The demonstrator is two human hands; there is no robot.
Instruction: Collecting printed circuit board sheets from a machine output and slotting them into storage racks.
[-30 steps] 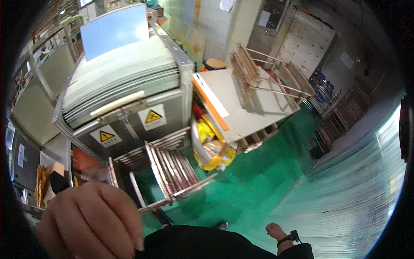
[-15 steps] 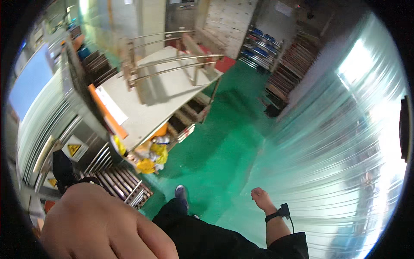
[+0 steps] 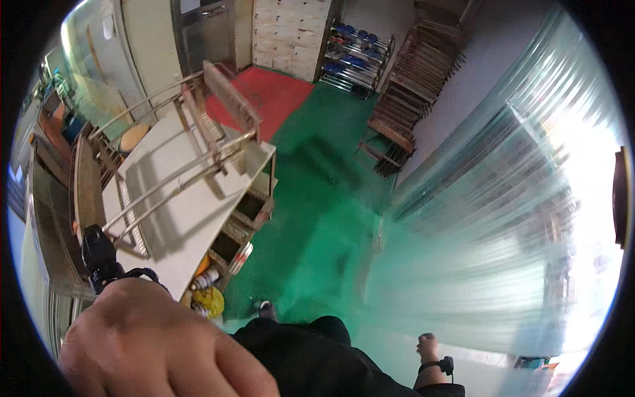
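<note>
Hidden bits: the left hand (image 3: pixel 155 337) looks huge and hides the near corner of the table (image 3: pixel 175 241). Its fingertips are cut off by the bottom of the view.
Under the table: a yellow bag (image 3: pixel 210 299) peeks out by the near end of the right edge, partly covered. Bits beside it are hard to make out.
Curtain: the clear curtain (image 3: pixel 489 264) blurs what is behind it, and bright light washes out its right side.
Feet: one shoe (image 3: pixel 266 309) shows past the black clothes (image 3: pixel 297 360); the other is hidden.
Rack on the table: one rack (image 3: pixel 202 135), made of rods and toothed bars. It reaches from the left edge to near the far right corner.
Pile by the wall: many brown racks (image 3: pixel 410 92), too close together to count.
Shoe stand: one stand (image 3: pixel 360 56) with blue shoes, too small to count.
Floor: one red mat (image 3: pixel 278 99) on the green floor (image 3: pixel 311 231), in front of the white lockers (image 3: pixel 291 36).
Wrists: two black gadgets, one on each.
Left hand: back up, fingers bent down. I cannot tell how far open it is, or what it holds or touches.
Right hand: the right hand (image 3: pixel 428 344) hangs near the curtain, fingers looking curled. It is too small to tell if it is closed or holding something.
</note>
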